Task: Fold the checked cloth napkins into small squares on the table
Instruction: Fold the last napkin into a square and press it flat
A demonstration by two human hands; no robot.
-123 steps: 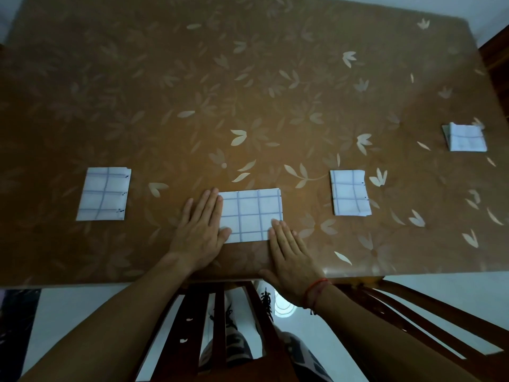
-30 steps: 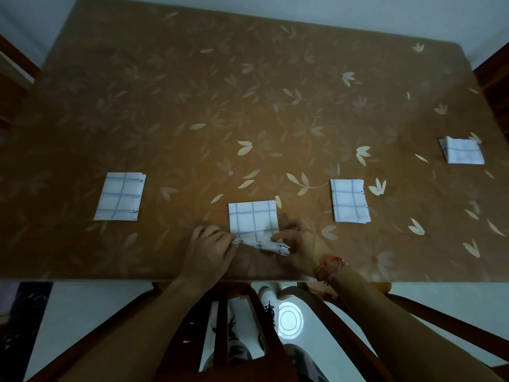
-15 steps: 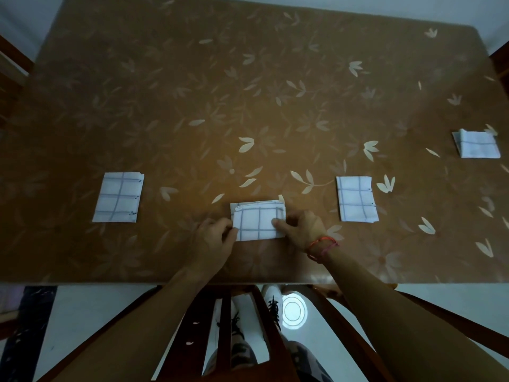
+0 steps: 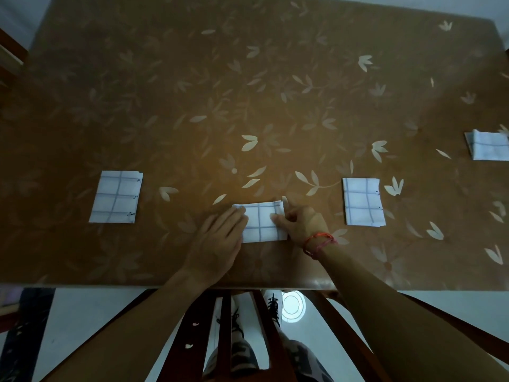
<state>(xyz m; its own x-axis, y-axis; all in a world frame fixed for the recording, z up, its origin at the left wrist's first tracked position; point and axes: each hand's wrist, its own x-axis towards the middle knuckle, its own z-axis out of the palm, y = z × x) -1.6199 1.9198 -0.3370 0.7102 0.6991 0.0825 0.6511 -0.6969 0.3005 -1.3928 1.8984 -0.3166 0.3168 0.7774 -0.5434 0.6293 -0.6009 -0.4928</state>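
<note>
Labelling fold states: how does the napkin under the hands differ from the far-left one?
The centre napkin lies wider than tall; the left napkin lies taller than wide. The centre napkin is handled, left hand flat on its left edge, right hand pinching its right edge; the left napkin lies untouched. Both are white, blue-checked and folded.
</note>
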